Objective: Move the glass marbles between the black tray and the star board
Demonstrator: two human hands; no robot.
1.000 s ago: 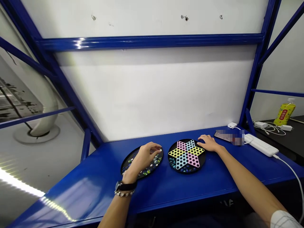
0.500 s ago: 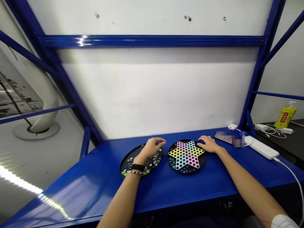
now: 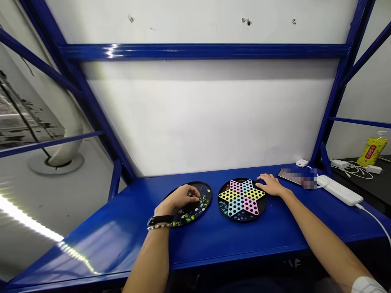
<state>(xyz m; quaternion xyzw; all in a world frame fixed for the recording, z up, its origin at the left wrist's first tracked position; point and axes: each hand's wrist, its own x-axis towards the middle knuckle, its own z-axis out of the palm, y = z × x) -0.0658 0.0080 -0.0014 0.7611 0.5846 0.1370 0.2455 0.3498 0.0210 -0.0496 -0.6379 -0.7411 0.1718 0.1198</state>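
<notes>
A round black tray (image 3: 204, 202) full of several coloured marbles lies on the blue shelf (image 3: 214, 240). My left hand (image 3: 177, 198) rests in it with fingers curled and pinched among the marbles; what they hold is too small to name. Right of it sits a round Chinese checkers board (image 3: 242, 197) with a star of pink, yellow and light blue holed triangles. My right hand (image 3: 270, 185) lies flat with fingers spread on the shelf, touching the board's far right rim.
A phone (image 3: 295, 177) lies right of my right hand, beside a white power strip (image 3: 339, 190) with a charger (image 3: 302, 162) and cable. A yellow bottle (image 3: 373, 148) and more chargers stand on a black table at far right. Blue frame posts flank the shelf.
My left hand drew back from the tray's far right edge toward its middle and curled its fingers into the marbles. My right hand stayed put.
</notes>
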